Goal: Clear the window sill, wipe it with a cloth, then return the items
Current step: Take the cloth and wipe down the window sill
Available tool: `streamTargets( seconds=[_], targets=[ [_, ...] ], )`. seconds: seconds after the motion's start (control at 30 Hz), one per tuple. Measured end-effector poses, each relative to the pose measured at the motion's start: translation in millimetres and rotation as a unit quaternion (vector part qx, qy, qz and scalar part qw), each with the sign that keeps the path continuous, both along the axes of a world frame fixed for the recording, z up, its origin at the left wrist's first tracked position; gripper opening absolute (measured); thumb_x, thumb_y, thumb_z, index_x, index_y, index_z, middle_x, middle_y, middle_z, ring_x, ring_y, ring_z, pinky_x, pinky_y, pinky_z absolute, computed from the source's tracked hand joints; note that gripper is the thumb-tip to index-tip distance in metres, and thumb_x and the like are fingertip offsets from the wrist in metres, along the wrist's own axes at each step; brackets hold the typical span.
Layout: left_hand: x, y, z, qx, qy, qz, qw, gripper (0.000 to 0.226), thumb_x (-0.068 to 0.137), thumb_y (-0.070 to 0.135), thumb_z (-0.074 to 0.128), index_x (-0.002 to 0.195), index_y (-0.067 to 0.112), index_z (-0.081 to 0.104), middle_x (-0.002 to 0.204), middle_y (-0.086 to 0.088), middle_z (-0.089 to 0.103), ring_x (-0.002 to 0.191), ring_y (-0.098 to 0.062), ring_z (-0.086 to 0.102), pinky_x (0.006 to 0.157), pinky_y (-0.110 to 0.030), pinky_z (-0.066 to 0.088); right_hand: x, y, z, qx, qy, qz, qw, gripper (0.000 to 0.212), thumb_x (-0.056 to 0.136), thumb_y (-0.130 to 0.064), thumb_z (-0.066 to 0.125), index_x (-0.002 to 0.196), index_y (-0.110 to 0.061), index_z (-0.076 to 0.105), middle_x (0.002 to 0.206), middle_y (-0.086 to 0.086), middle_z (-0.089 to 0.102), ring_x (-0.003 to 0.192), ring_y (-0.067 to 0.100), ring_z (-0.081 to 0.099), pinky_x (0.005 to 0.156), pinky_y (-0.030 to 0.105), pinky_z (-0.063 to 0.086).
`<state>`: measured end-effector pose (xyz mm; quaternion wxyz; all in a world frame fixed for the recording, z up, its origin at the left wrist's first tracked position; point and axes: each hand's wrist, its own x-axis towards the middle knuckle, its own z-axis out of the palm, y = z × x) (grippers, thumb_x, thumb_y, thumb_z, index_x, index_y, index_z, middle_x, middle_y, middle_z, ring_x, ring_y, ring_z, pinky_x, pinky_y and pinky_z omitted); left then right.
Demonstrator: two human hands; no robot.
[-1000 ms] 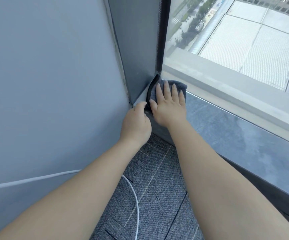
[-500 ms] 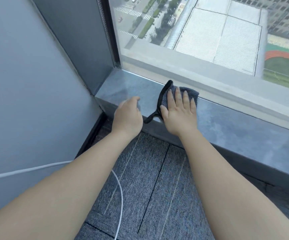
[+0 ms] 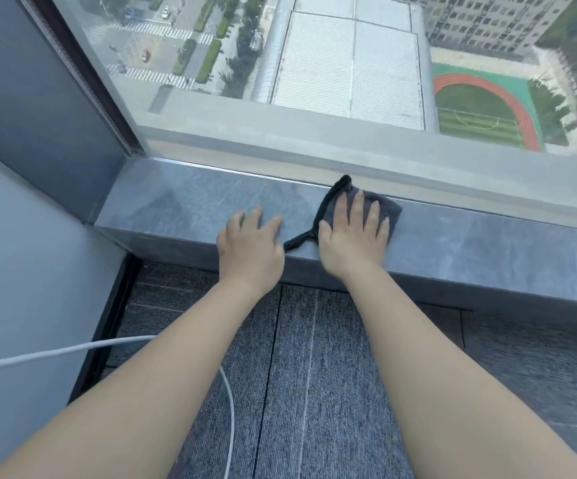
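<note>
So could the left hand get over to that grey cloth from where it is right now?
Probably yes. The left hand rests open on the window sill just beside the cloth, with bare sill between. Only the right hand, pressing flat on the cloth, covers most of it.

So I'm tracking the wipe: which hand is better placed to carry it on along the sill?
Right. The right hand lies flat on the cloth, with unwiped sill stretching to its right. The left hand rests on bare sill, off the cloth.

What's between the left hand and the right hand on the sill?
In the head view, a dark trailing edge of the cloth lies between left hand and right hand, on bare window sill.
</note>
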<state>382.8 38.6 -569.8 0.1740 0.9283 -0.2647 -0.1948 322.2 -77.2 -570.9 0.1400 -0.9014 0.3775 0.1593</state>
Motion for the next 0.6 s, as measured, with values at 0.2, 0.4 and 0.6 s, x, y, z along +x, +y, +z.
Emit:
streamTargets(
  seconds=[0.2, 0.4, 0.6],
  targets=[
    [4.2, 10.1, 1.0, -0.017, 0.014, -0.013, 1.0, 0.048, 0.091, 0.009, 0.034, 0.139, 0.01, 0.033, 0.153, -0.006, 0.028, 0.141, -0.027, 0.019, 0.118, -0.039, 0.014, 15.4, 35.2, -1.7, 0.028, -0.032, 0.12, 0.992, 0.057, 0.097, -0.036, 0.02, 0.148, -0.026, -0.002, 0.159, -0.002, -0.013, 0.147, 0.022, -0.014, 0.117, 0.041, -0.013],
    [0.8, 9.4, 13.8, -0.01, 0.033, -0.053, 0.998, 0.046, 0.091, 0.009, 0.033, 0.137, 0.01, 0.037, 0.145, -0.009, 0.041, 0.131, -0.03, 0.031, 0.11, -0.038, 0.021, 18.2, 42.7, 9.4, 0.098, -0.044, 0.089, 0.99, 0.062, 0.094, -0.019, 0.029, 0.149, -0.019, 0.0, 0.159, 0.002, -0.012, 0.147, 0.022, -0.015, 0.117, 0.037, -0.013],
    [-16.6, -14.0, 6.3, -0.042, 0.007, -0.046, 0.998, 0.048, 0.087, 0.015, 0.028, 0.13, 0.009, 0.048, 0.137, -0.011, 0.051, 0.127, -0.033, 0.039, 0.108, -0.04, 0.028, -12.5, 18.8, -6.1, 0.055, -0.08, 0.106, 0.99, 0.057, 0.097, -0.03, 0.02, 0.149, -0.022, -0.003, 0.159, -0.001, -0.012, 0.147, 0.015, -0.013, 0.117, 0.033, -0.013]
  ],
)
